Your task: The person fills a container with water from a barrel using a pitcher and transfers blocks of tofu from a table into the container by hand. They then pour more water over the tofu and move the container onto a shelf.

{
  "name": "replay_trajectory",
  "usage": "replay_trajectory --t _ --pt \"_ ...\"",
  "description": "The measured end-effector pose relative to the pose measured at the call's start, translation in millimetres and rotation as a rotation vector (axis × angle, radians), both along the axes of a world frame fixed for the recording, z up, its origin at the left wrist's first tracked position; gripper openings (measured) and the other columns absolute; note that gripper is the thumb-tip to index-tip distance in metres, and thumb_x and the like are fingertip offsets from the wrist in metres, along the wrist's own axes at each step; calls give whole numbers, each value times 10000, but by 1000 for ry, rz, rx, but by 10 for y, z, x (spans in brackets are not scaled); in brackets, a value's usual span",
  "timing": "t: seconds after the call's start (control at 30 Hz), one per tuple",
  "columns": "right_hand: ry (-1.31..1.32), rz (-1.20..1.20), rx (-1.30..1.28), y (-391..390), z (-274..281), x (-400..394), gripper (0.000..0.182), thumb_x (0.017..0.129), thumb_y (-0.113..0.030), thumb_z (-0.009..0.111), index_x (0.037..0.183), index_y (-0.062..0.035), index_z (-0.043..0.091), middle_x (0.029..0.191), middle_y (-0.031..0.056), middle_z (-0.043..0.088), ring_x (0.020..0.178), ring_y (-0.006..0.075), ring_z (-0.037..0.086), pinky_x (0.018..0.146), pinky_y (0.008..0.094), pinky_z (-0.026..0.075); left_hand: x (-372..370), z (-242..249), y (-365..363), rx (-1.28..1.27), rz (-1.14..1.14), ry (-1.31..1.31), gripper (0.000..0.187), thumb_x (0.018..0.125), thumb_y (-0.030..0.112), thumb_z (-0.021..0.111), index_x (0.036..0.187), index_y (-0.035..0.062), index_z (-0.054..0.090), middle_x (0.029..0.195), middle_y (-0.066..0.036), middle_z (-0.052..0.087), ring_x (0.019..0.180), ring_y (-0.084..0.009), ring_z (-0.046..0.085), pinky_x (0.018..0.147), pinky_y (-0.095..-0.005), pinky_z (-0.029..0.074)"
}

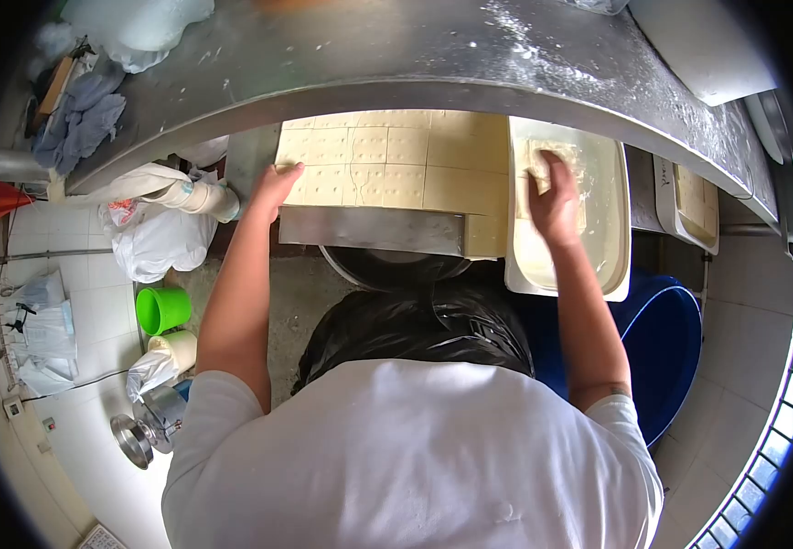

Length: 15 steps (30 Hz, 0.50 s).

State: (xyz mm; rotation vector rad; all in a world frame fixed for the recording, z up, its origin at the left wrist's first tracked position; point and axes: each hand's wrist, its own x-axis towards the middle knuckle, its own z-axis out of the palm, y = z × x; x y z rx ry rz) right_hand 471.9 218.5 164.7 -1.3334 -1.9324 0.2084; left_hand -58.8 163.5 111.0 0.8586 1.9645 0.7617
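A large pale slab of tofu-like squares [396, 160], scored into a grid, lies on a low shelf under a steel counter. My left hand [275, 188] rests flat on the slab's left edge, fingers apart. My right hand [554, 199] presses down on a pale block [529, 156] inside a white rectangular tub [611, 220] to the right of the slab. Whether the fingers grip the block cannot be made out. A steel plate [369, 229] runs along the slab's near edge.
The curved steel counter [396, 55] dusted with white overhangs the shelf. A black bag-lined bin [415, 316] sits below me, a blue barrel [671, 339] at right. A green cup [160, 309], plastic bags and metal pots stand on the tiled floor at left.
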Motion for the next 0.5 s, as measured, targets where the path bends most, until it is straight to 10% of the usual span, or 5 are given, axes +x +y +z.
replay_trajectory --t 0.2,0.5 --pt "-516 241 -54 -576 -5 -645 487 913 -230 695 1362 -56 623 1437 239 559 1386 425 486 1205 518 363 21 357 -48 -160 57 -418 627 872 307 851 1321 -23 564 1296 -160 676 1161 -251 671 976 -409 526" --pt "-323 167 -23 -516 -84 -790 456 907 -227 703 1325 -55 644 1396 207 586 1333 412 518 1173 517 383 -305 -254 -498 261 97 -562 489 900 233 828 1292 31 617 1195 -99 722 1089 -230 699 948 -408 538"
